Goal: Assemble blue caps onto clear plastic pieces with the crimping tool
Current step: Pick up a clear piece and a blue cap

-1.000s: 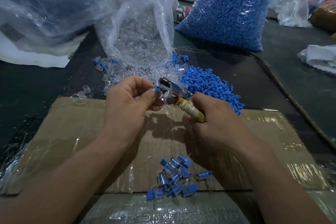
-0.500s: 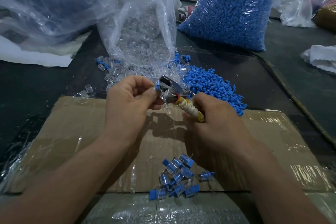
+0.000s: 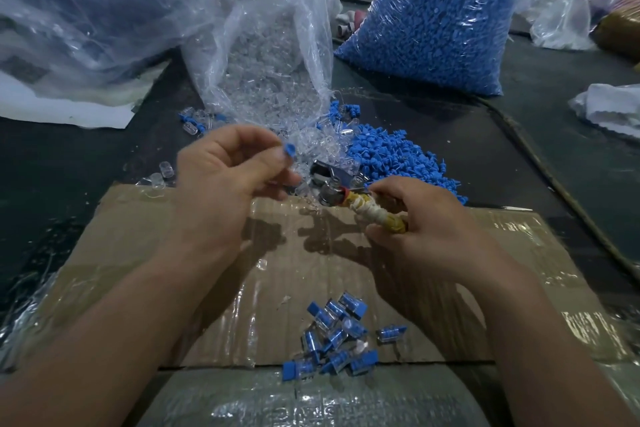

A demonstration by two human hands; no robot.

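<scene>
Nearest, below both sets of fingers, a small heap of finished pieces, clear bodies with blue ends, lies on a taped cardboard sheet. Above it the right hand has its fingers curled tight round the yellow-wrapped handle of the crimping tool, whose metal head sticks out past the fingertips toward the other hand. The left hand, blurred, has its fingers bent inward, and thumb and fingertip pinch a blue cap just up and left of the tool's head and apart from it; whether a clear part is joined to it cannot be told. Just beyond the right fingers spreads a pile of loose blue caps. Beyond the left fingertips, clear plastic pieces spill from an open transparent bag. Farther off, past the right hand, stands a full bag of blue caps, and far beyond the left hand a large crumpled plastic bag.
</scene>
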